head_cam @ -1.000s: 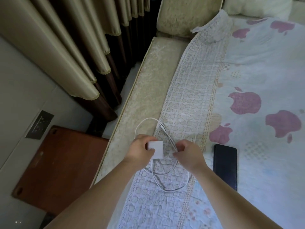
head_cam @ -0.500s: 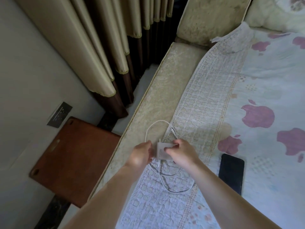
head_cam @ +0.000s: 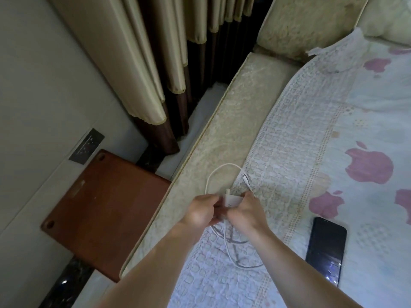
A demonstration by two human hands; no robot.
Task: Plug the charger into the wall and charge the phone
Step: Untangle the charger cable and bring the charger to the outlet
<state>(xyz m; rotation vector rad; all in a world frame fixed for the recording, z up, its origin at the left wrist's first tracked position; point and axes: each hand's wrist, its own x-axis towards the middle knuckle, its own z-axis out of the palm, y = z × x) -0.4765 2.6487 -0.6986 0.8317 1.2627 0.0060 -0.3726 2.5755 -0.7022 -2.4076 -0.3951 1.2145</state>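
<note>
**Both hands close on the charger brick above the bed edge**

The left hand (head_cam: 201, 213) and right hand (head_cam: 249, 211) pinch the white charger (head_cam: 231, 200) between them, fingers clamped on its sides, just above the lace-edged bedspread (head_cam: 278, 152). A prong or cable stub seems to stick up at 12 o'clock; which, I cannot tell. Its cable (head_cam: 220, 172) loops toward 11 o'clock, and the free connector (head_cam: 244, 176) lies with its long axis running 11 to 5, tip toward 11. More cable trails toward 6. The phone (head_cam: 325, 250) lies face up at 4 o'clock, long axis near 12 to 6. The wall socket (head_cam: 86, 145) sits at 10 o'clock above a wooden stand (head_cam: 106, 210). Best to free the cable from tangles first, then carry the brick prongs-first to the socket
</note>
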